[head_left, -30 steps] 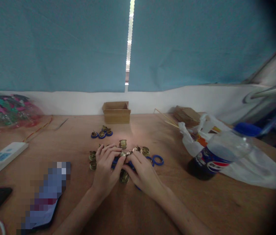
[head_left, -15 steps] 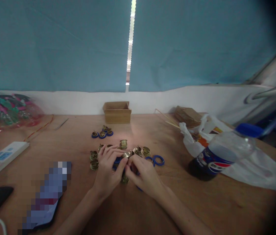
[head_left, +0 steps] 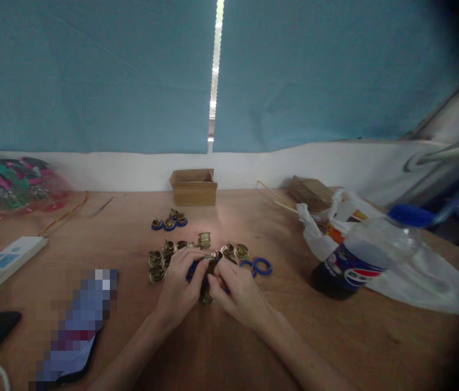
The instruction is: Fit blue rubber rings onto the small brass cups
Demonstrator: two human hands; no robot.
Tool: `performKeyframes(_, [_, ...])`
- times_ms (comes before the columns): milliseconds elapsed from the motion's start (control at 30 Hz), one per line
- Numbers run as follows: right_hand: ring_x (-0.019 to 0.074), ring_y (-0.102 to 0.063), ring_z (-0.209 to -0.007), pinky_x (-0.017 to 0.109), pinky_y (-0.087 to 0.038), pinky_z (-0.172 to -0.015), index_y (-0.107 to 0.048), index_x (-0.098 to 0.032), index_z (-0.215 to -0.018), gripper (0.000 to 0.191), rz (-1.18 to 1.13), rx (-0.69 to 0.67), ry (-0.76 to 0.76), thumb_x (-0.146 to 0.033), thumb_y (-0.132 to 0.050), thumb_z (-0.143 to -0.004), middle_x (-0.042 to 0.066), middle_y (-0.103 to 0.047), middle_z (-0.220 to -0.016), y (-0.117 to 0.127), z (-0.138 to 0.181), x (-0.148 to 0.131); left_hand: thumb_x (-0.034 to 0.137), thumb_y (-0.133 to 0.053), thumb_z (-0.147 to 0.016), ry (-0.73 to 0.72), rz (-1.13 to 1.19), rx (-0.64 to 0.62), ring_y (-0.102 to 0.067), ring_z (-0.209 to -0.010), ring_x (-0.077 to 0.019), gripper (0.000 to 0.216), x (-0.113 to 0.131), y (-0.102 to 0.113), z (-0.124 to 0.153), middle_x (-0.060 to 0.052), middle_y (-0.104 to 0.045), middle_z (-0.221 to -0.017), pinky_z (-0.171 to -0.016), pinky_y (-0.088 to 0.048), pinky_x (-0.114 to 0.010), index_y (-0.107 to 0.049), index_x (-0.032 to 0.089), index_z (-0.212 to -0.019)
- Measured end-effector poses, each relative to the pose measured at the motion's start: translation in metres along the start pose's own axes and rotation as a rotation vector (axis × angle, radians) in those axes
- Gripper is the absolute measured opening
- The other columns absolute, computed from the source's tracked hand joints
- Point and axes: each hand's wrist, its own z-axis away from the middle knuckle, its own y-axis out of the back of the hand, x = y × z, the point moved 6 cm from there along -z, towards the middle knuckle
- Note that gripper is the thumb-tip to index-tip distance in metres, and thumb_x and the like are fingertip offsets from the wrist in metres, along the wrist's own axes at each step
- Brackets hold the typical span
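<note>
My left hand (head_left: pixel 180 283) and my right hand (head_left: pixel 240 289) meet at the middle of the table. Thumbs and fingers of both are closed on a small brass-coloured metal fitting (head_left: pixel 212 266), mostly hidden by the fingertips. Around them stand several like brass-coloured fittings, round and cup-shaped, such as one at the left (head_left: pixel 156 274) and an upright one (head_left: pixel 204 239) behind. Blue rings lie to the right, one of them in full view (head_left: pixel 262 266). Farther back sits a group of fittings with blue rings around their bases (head_left: pixel 169 223).
A small open cardboard box (head_left: pixel 194 194) stands by the wall. On the right a cola bottle (head_left: pixel 359 266) leans on a white plastic bag (head_left: pixel 428 288). A phone (head_left: pixel 80 326), a power strip (head_left: pixel 7 266) and plastic-wrapped goods (head_left: pixel 13 184) lie on the left.
The fitting between my hands has been turned and now looks darker. My left fingers have curled in and lowered, uncovering fittings behind them. The view has shifted slightly.
</note>
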Motion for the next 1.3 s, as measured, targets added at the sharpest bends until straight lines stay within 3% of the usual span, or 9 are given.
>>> performKeyframes(200, [0.0162,-0.052,-0.067,0.028,-0.038,-0.062,-0.045,-0.020,-0.077,0.021,0.020,0.087,-0.110,-0.019,-0.036,-0.096,0.002,-0.054,-0.071,0.013,-0.002,0.012,0.025,-0.048,-0.093,0.071,-0.004,0.082,-0.061,-0.096,-0.0197,0.016,-0.021,0.014,-0.006,-0.006,-0.066,-0.099,-0.085,-0.048,-0.032,-0.063,0.019,-0.096])
performKeyframes(400, [0.0235,-0.056,-0.088,0.036,-0.042,-0.078,-0.056,-0.017,-0.092,0.013,0.196,-0.008,-0.215,-0.017,-0.043,-0.092,0.009,-0.062,-0.091,0.006,-0.005,0.028,0.027,-0.055,-0.090,-0.109,-0.423,0.043,-0.058,-0.103,-0.0257,0.020,-0.034,0.016,-0.007,-0.009,-0.065,-0.108,-0.093,-0.045,-0.043,-0.062,0.020,-0.108])
performKeyframes(533, [0.0255,-0.055,-0.100,0.040,-0.040,-0.088,-0.057,-0.018,-0.101,0.017,0.223,-0.047,-0.176,-0.013,-0.045,-0.089,0.009,-0.063,-0.103,0.001,-0.005,0.028,0.026,-0.053,-0.091,-0.138,-0.460,-0.016,-0.060,-0.100,-0.0242,0.020,-0.034,0.010,-0.007,-0.009,-0.065,-0.106,-0.091,-0.047,-0.042,-0.061,0.020,-0.108])
performKeyframes(667, [0.0250,-0.055,-0.102,0.039,-0.041,-0.087,-0.058,-0.018,-0.101,0.018,0.225,-0.038,-0.168,-0.012,-0.046,-0.089,0.010,-0.062,-0.107,0.002,-0.006,0.027,0.027,-0.052,-0.090,-0.116,-0.397,-0.038,-0.059,-0.104,-0.0241,0.019,-0.027,0.009,-0.007,-0.009,-0.064,-0.110,-0.094,-0.046,-0.044,-0.063,0.021,-0.104])
performKeyframes(833, [0.0213,-0.059,-0.088,0.034,-0.041,-0.078,-0.058,-0.018,-0.087,0.010,0.249,-0.050,-0.168,-0.015,-0.048,-0.089,0.007,-0.065,-0.092,0.005,-0.025,0.034,0.023,-0.048,-0.092,-0.126,-0.355,-0.040,-0.057,-0.109,-0.0245,0.019,-0.021,0.006,-0.005,-0.010,-0.064,-0.111,-0.097,-0.045,-0.045,-0.064,0.019,-0.101])
performKeyframes(967, [0.0189,-0.061,-0.083,0.031,-0.042,-0.075,-0.059,-0.017,-0.089,0.011,0.276,-0.232,-0.192,-0.014,-0.049,-0.089,0.006,-0.067,-0.086,-0.013,-0.068,0.053,0.021,-0.044,-0.093,-0.149,-0.364,-0.070,-0.056,-0.114,-0.0250,0.026,-0.017,0.003,-0.006,-0.011,-0.062,-0.120,-0.099,-0.043,-0.045,-0.060,0.019,-0.112])
performKeyframes(1100, [0.0178,-0.063,-0.082,0.028,-0.046,-0.073,-0.063,-0.015,-0.096,0.013,0.263,-0.315,-0.220,-0.013,-0.053,-0.088,0.007,-0.068,-0.088,-0.045,-0.124,0.081,0.020,-0.044,-0.093,-0.140,-0.372,-0.084,-0.055,-0.115,-0.0249,0.026,-0.016,0.004,-0.007,-0.010,-0.063,-0.121,-0.100,-0.042,-0.046,-0.059,0.019,-0.114])
performKeyframes(1233, [0.0205,-0.061,-0.098,0.040,-0.053,-0.082,-0.056,-0.016,-0.117,0.029,0.256,-0.380,-0.269,-0.031,-0.056,-0.092,0.008,-0.059,-0.117,-0.081,-0.158,0.106,0.020,-0.044,-0.093,-0.118,-0.364,-0.031,-0.055,-0.115,-0.0249,0.026,-0.017,0.010,-0.009,-0.011,-0.063,-0.121,-0.100,-0.042,-0.046,-0.057,0.018,-0.115])
performKeyframes(1300, [0.0212,-0.060,-0.100,0.041,-0.052,-0.084,-0.056,-0.017,-0.119,0.030,0.259,-0.402,-0.299,-0.032,-0.056,-0.092,0.008,-0.058,-0.120,-0.093,-0.163,0.114,0.020,-0.044,-0.093,-0.090,-0.371,0.013,-0.056,-0.114,-0.0256,0.025,-0.018,0.015,-0.010,-0.012,-0.063,-0.119,-0.098,-0.043,-0.046,-0.057,0.017,-0.115])
